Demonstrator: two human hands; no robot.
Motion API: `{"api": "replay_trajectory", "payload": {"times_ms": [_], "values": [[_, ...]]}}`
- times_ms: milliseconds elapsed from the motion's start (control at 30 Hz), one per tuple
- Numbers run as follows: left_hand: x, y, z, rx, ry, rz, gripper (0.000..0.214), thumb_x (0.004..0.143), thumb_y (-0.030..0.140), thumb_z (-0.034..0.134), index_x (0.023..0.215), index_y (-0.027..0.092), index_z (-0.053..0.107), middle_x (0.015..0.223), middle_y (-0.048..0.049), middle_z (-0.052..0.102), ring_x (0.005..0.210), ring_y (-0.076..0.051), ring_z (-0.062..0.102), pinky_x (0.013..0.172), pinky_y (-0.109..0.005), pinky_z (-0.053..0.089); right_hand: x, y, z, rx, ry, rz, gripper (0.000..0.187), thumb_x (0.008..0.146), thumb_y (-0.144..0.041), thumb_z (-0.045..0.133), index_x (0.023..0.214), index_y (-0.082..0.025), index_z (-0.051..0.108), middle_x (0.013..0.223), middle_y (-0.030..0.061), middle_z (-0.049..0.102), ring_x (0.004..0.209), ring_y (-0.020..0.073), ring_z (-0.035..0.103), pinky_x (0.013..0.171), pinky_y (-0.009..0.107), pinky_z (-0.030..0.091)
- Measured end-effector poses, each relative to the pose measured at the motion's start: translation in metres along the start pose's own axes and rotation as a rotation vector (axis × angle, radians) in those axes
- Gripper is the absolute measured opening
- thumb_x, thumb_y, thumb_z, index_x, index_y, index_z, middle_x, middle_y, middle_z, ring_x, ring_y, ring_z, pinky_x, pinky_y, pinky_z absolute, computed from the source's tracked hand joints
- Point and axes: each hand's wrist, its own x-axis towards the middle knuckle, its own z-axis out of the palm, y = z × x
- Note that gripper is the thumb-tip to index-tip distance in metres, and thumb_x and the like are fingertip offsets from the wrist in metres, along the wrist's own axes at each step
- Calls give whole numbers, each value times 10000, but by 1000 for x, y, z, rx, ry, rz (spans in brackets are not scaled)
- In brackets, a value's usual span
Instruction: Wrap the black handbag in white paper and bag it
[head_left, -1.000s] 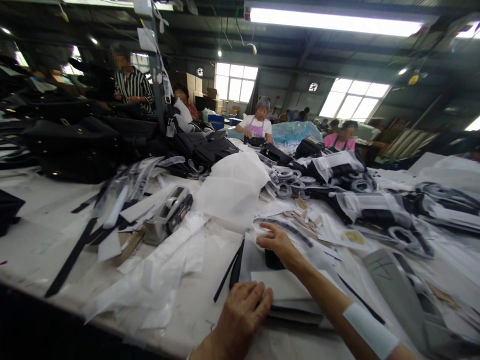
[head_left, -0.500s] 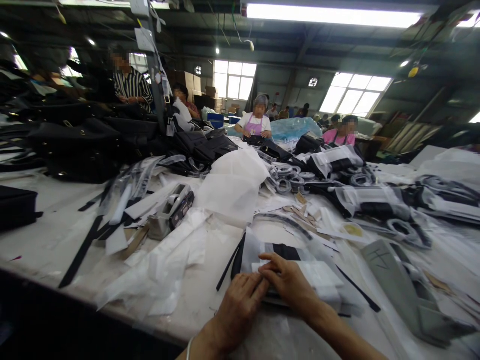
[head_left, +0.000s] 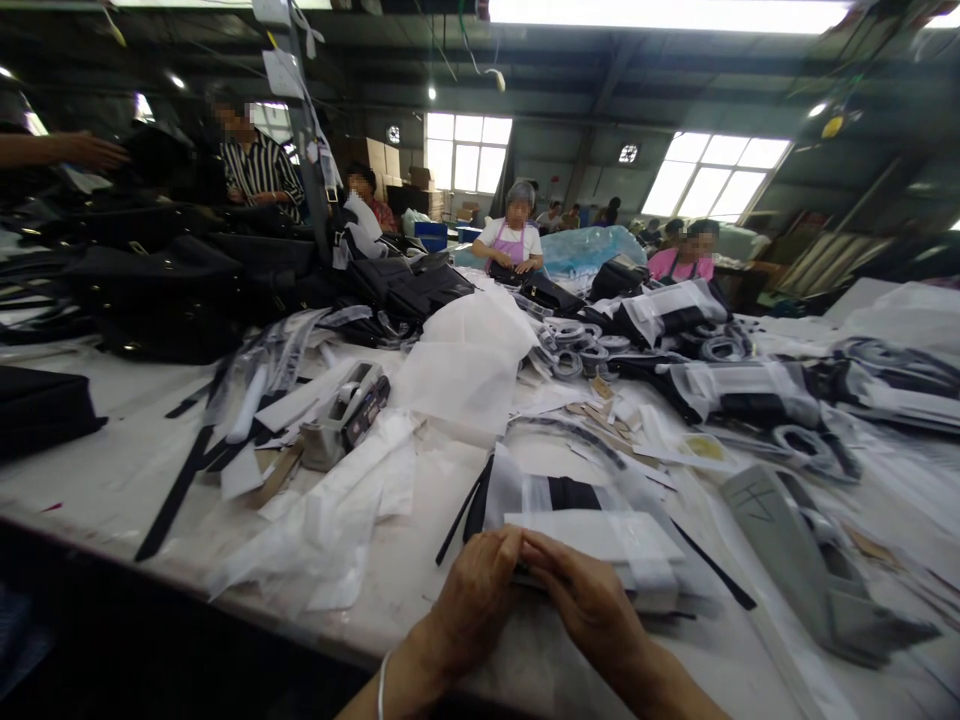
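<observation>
My left hand (head_left: 472,600) and my right hand (head_left: 589,600) meet fingertip to fingertip at the near edge of a flat white folded packet (head_left: 607,545) that lies on a stack of black pieces in clear wrap (head_left: 555,495). Both hands pinch or press that near edge, fingers curled over it. The stack rests on the white worktable (head_left: 105,480), close to its front edge. A thin black strap (head_left: 457,520) lies just left of the stack.
A tape dispenser (head_left: 345,415) sits among white wrapping sheets (head_left: 465,370) to the left. Black bags (head_left: 150,290) pile up at the far left, wrapped straps and rings (head_left: 720,385) at the right. A grey dispenser (head_left: 810,560) stands near right. Several people work across the table.
My right hand drew back from the far side of the stack to its near edge, joining the left hand. The white packet now lies on top. An arm appeared at the far left.
</observation>
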Motion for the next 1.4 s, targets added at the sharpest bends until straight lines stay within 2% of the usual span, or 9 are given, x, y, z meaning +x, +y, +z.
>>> {"api": "replay_trajectory", "payload": {"times_ms": [133,300,467,600,700,900,1100,1300,1400], "values": [[1,-3,-1,-1,-56,36,453,1031,211,380,1467,97,337,1261,-182,646,1120,-211,654,883,-348,555,-3,-1,1,-36,13,-138,527,928,-87,588,1387,-339,525,1184,15,731,1050,182,709,912,276,589],[7,-4,-2,-27,1,92,318,1045,253,391,1306,122,519,1106,-108,713,1045,-180,675,872,-322,547,-4,-10,-2,-4,-19,-205,538,911,-66,599,1374,-332,537,1149,6,741,1014,181,718,892,273,592],[11,-2,-4,-5,-56,88,283,1031,206,407,1252,151,575,1133,-92,707,1067,-184,658,875,-328,540,25,-7,-20,-47,20,69,185,959,-249,583,1106,-276,693,1000,17,766,918,184,728,843,269,583],[13,-1,-4,62,-10,144,293,1020,166,397,1231,140,598,1133,-93,711,1042,-192,655,847,-332,532,65,20,-17,-263,-293,321,394,958,-326,541,1310,-160,601,1365,151,613,1296,299,544,1132,474,387],[14,-1,-4,84,-4,156,290,1020,160,399,1218,138,609,1122,-83,716,1017,-183,654,831,-322,521,84,40,-4,-314,-454,327,464,908,-343,611,1314,-120,594,1368,195,597,1313,343,509,1152,533,317],[13,-2,-3,91,2,157,295,1033,187,386,1206,154,623,1168,-68,711,1029,-192,645,848,-329,498,95,52,-8,-220,-414,346,378,956,-371,526,1244,-159,650,1259,137,681,1170,285,628,1038,443,472],[9,-4,0,83,-1,157,287,1037,195,404,1228,189,618,1186,-53,711,1048,-183,648,841,-326,485,29,9,-58,-126,-73,158,143,954,-330,589,970,-244,703,926,25,752,870,187,707,805,286,566],[7,-5,-1,55,-61,147,307,1012,179,446,1283,190,590,1218,-66,698,1083,-195,639,861,-340,498,-73,-6,-60,-472,-359,-354,299,918,-251,597,1212,-231,648,1152,57,738,1077,220,680,938,306,559],[7,-6,-1,53,-71,142,335,985,149,472,1300,187,579,1222,-74,695,1085,-202,638,871,-347,507,-100,11,-37,-612,-290,-492,387,942,-206,530,1323,-222,595,1285,52,686,1262,220,583,1091,355,472]]}}
